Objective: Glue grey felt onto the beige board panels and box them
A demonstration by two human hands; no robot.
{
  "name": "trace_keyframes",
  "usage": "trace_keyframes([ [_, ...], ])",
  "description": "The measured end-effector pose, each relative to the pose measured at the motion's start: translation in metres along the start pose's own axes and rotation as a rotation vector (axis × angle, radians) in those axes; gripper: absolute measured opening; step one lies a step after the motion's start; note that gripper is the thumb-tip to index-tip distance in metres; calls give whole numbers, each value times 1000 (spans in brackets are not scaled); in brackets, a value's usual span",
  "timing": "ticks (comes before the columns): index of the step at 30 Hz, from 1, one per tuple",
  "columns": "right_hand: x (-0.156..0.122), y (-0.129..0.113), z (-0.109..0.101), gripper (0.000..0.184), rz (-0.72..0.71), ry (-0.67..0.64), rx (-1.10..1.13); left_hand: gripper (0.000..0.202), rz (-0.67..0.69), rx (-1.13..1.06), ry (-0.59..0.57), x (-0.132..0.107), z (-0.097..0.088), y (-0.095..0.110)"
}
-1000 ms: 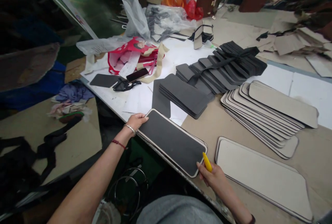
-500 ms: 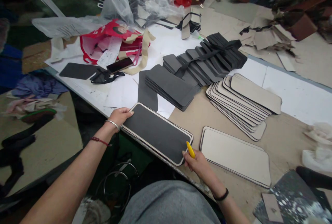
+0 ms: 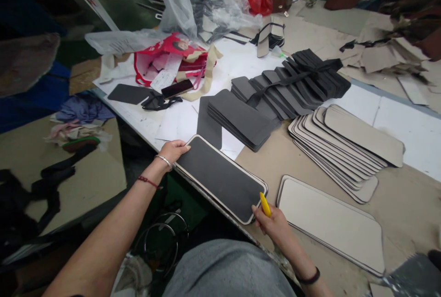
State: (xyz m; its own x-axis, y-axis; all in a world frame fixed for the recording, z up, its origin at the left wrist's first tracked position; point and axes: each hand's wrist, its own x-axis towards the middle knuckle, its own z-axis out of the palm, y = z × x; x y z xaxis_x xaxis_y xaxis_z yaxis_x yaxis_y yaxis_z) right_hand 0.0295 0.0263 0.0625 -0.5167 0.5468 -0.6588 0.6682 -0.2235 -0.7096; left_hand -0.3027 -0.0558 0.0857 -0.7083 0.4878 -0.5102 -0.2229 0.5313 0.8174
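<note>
A black-faced panel with a pale rim (image 3: 220, 176) lies on top of a small stack at the table's near edge. My left hand (image 3: 174, 150) grips its left end, thumb on top and fingers closed around the edge. My right hand (image 3: 274, 223) holds the panel's right end and also grips a small yellow tool (image 3: 264, 204) that points up between the fingers. A stack of pale rounded boards (image 3: 330, 223) lies just right of my right hand.
Behind lie a fanned row of pale boards (image 3: 347, 148), dark grey foam pieces (image 3: 241, 120) and a tied black bundle (image 3: 310, 79). Farther left lie a red bag (image 3: 172, 58), a phone (image 3: 177, 88), plastic bags (image 3: 206, 12) and a loose black piece (image 3: 129, 93). Cardboard scraps (image 3: 382, 56) cover the far right.
Both hands keep hold of the same black-faced panel. Only the camera view has swung, first left and down, then back; nothing on the table has moved.
</note>
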Motion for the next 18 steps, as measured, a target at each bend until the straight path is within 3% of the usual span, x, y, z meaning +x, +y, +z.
trace_keyframes([
  [18, 0, -6, 2, 37, 27, -18, -55, 28, 47, 172, 57, 8, 1, -6],
])
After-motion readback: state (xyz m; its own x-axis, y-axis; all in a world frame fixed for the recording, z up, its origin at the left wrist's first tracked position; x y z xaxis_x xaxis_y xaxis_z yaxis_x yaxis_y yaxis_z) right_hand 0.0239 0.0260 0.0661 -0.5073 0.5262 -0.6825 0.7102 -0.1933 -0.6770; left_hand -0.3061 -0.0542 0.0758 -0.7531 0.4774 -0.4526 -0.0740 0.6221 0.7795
